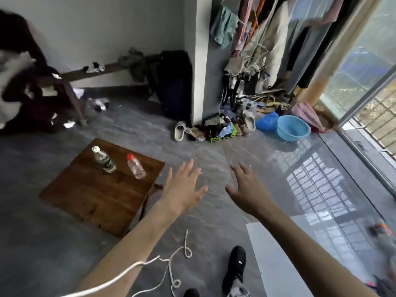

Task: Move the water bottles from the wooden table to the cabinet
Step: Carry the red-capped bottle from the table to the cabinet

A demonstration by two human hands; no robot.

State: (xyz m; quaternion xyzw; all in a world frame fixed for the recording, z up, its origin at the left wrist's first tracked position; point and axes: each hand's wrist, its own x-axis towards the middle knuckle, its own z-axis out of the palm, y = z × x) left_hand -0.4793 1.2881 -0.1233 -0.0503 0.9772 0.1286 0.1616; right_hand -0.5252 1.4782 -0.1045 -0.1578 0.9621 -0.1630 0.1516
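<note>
While 2 bottles (120,162) stand on the wooden table (96,194), both hands (182,189) hover empty.

Two water bottles stand near the far corner of the surface (100,189): a white-capped bottle (104,160) and, apart to its right, a red-capped bottle (135,166), with a gap between them. The near half of the surface lies bare, and both hands hover over the floor (214,159) off its right edge.

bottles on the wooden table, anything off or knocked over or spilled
Nothing stands out. The white-capped bottle and the red-capped bottle both stand upright on the wooden table, capped and apart from each other, with no spill visible. Both hands, left and right, are open and touch neither.
</note>
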